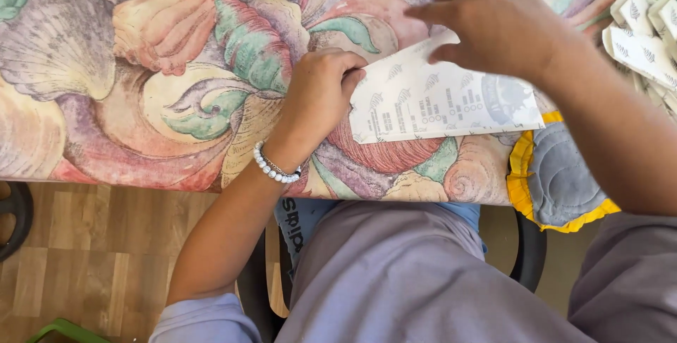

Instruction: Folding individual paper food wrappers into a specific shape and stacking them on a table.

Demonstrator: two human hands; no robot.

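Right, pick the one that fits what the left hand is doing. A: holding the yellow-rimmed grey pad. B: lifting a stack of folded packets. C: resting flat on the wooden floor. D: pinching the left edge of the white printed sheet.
D: the left hand grips the left edge of the white printed sheet on the patterned tablecloth.

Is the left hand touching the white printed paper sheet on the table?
Touching. The head view shows the left hand with its curled fingers pinching the left edge of the white paper sheet.

Both hands [321, 93] [493, 26] low, fingers curled, close together.
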